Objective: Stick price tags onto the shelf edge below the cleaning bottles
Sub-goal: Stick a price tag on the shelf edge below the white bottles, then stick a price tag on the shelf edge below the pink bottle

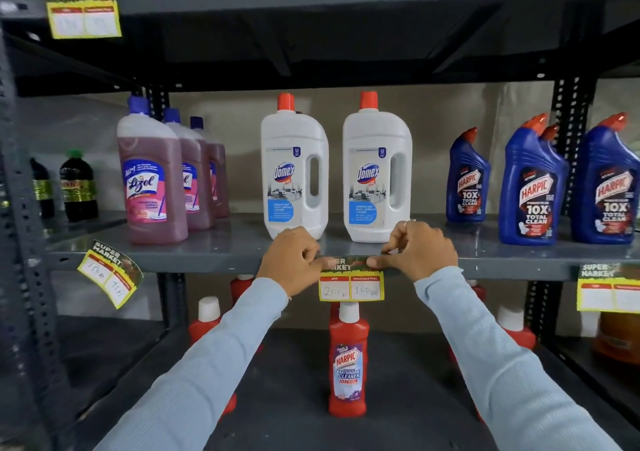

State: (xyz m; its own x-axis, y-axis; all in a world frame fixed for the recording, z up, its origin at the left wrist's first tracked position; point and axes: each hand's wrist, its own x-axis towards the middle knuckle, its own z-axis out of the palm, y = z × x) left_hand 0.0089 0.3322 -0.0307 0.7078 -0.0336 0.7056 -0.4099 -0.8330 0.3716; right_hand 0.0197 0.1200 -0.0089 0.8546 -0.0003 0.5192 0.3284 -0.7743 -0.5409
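A yellow price tag (351,288) with a green top strip hangs on the grey shelf edge (194,263), below two white Domex bottles (294,170). My left hand (294,263) presses its thumb on the tag's top left corner. On the tag's top right corner rests the thumb of my right hand (419,253). The other fingers of both hands are curled. Handwritten prices show in the tag's two white boxes.
Pink Lizol bottles (152,180) stand left and blue Harpic bottles (533,187) right on the same shelf. A tilted tag (110,277) hangs under the Lizol, another tag (609,291) under the Harpic. Red Harpic bottles (348,364) fill the lower shelf. A blank tag (83,17) hangs top left.
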